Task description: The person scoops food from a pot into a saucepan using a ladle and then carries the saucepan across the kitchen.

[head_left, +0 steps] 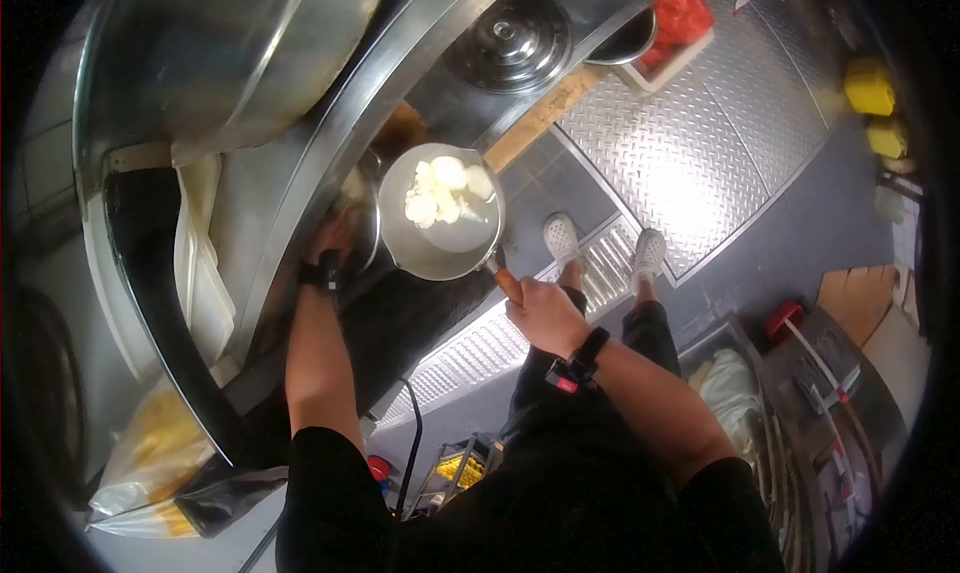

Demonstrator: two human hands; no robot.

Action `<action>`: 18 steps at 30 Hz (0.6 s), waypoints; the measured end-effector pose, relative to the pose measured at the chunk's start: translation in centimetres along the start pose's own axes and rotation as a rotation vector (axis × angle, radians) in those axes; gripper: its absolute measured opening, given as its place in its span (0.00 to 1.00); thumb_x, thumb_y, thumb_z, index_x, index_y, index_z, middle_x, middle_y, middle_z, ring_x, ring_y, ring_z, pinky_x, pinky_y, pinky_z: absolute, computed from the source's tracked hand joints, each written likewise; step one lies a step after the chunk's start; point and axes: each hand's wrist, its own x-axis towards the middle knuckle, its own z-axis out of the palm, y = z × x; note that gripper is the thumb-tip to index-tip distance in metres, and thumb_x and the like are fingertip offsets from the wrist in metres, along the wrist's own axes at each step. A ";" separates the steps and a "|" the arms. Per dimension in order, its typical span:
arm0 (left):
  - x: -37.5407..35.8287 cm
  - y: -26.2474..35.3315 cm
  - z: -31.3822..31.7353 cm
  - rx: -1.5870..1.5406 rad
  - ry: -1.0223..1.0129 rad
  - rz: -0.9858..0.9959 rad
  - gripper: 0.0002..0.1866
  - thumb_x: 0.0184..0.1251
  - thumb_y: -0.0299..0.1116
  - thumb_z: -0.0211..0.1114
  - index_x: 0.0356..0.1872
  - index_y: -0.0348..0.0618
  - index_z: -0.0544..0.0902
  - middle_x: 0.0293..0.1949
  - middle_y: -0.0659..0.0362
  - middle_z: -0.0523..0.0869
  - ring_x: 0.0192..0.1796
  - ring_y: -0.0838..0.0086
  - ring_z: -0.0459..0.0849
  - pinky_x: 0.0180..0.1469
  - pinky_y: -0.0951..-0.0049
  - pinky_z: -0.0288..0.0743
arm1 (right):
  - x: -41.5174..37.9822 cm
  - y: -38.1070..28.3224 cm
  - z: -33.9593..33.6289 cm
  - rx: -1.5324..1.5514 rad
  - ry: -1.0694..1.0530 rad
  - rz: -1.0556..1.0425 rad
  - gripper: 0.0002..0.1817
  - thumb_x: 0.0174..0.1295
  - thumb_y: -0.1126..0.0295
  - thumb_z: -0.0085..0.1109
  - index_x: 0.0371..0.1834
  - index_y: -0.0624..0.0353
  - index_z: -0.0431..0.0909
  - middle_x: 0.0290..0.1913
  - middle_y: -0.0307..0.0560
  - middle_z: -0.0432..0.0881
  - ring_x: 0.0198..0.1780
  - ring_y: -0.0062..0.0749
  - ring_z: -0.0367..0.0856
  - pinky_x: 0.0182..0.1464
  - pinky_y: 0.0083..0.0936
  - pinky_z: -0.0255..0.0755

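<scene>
Your right hand point(545, 313) is closed around the wooden handle point(508, 284) of the small saucepan point(440, 243). Fingers wrap it fully, watch strap at the wrist. The pan sits ahead and to the left of that hand, held out over the dark gap between the steel counter edge point(330, 143) and the diamond-plate floor point(690, 143).

Long axis: handle runs from your right fist up and left into the pan body, so the pan's mouth points away from you toward the counter. Inside, several pale lumps point(445, 193) are bunched on the far side of the pan, against the rim nearest the counter. Could be dough or butter; the view is too warped to say.

Your left hand point(330, 248) is up at the counter edge, just beside the pan's left rim, touching or nearly touching a second metal vessel point(362, 213) there. It's mostly hidden by the pan and rim, so I cannot tell whether it grips anything or lies open.

Nearer hand to the pan bowl: left. Only hand actually carrying it: right.

A big steel bowl point(220, 53) sits upper left on the counter, well apart from the pan. A pot lid point(510, 38) lies beyond the pan, further along the counter.
</scene>
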 end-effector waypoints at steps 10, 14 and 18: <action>3.6 -1.6 -2.9 0.077 0.004 -0.117 0.18 0.75 0.52 0.60 0.55 0.54 0.80 0.16 0.69 0.66 0.13 0.79 0.65 0.14 0.76 0.61 | -0.4 0.7 0.2 -0.034 0.015 -0.077 0.15 0.64 0.65 0.56 0.34 0.71 0.73 0.27 0.66 0.80 0.33 0.63 0.83 0.40 0.50 0.79; 2.4 -2.2 -3.0 -0.137 0.044 -0.107 0.19 0.73 0.51 0.63 0.55 0.53 0.79 0.17 0.68 0.67 0.13 0.78 0.66 0.14 0.75 0.63 | -0.3 0.1 0.0 -0.038 0.028 -0.034 0.14 0.63 0.65 0.57 0.31 0.69 0.73 0.25 0.66 0.80 0.31 0.61 0.83 0.39 0.48 0.78; -0.3 -1.5 -0.3 -0.137 0.079 -0.027 0.18 0.73 0.50 0.63 0.55 0.53 0.79 0.18 0.68 0.67 0.13 0.77 0.67 0.13 0.74 0.62 | -0.3 -0.3 -0.7 -0.038 -0.009 -0.004 0.17 0.64 0.62 0.56 0.33 0.71 0.73 0.27 0.67 0.81 0.34 0.63 0.84 0.41 0.50 0.79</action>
